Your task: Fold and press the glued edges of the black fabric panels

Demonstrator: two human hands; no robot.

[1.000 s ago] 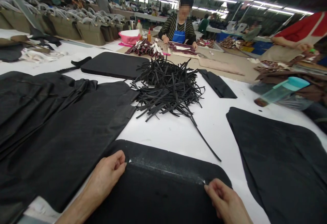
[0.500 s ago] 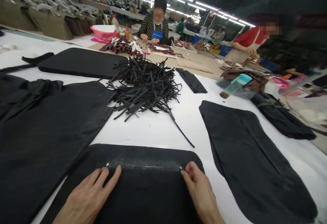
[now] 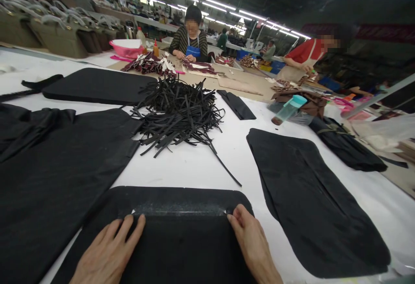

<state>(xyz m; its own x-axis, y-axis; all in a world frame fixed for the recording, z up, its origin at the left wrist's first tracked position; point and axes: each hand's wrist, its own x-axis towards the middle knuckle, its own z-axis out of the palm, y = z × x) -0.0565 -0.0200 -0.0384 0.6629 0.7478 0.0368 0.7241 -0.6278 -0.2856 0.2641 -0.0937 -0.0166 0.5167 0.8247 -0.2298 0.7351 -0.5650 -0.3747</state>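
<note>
A black fabric panel (image 3: 188,249) with rounded corners lies in front of me on the white table. Across its upper part runs a long straight slit, with a greyish shiny band along it and a small white triangle at each end. My left hand (image 3: 108,247) rests on the panel just below the slit's left end, fingers spread and fingertips touching the fabric. At the right end, my right hand (image 3: 251,240) has thumb and forefinger pinched on the fabric by the white triangle. Its other fingers are curled.
Beyond the panel is a heap of narrow black strips (image 3: 178,115). Larger black fabric (image 3: 65,158) lies left, and a stack of black pieces (image 3: 311,202) right. Farther off are a thick black slab (image 3: 97,85), a teal-lidded bottle (image 3: 289,109) and two people working across the table.
The view has shifted slightly, so the surroundings sit a little further left. My left fingertips have slid slightly down from the slit's left end; my right hand keeps its pinch.
</note>
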